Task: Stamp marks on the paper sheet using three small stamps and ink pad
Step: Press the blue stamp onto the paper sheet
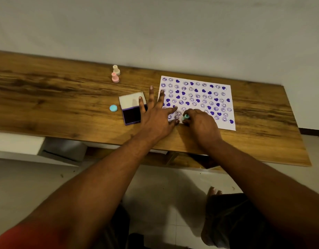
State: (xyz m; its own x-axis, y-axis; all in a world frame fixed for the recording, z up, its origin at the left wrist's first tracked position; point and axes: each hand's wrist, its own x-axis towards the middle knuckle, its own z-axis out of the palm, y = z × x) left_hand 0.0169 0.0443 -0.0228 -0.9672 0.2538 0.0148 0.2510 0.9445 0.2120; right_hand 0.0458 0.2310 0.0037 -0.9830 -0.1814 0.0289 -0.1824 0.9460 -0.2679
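Teal stamp (185, 117): pinched in my right hand (201, 126), base on paper sheet (225, 125), long axis leaning left. My left hand (155, 121): fingers spread straight, pressing sheet's left edge.

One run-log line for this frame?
right hand: holds teal stamp on paper sheet | left hand: spread over sheet edge | ink pad: open

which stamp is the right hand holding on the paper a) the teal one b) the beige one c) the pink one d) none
a: the right hand pinches the small teal plastic stamp on the white paper sheet, while the pink stamp and the beige stamp stand untouched at the back of the wooden table
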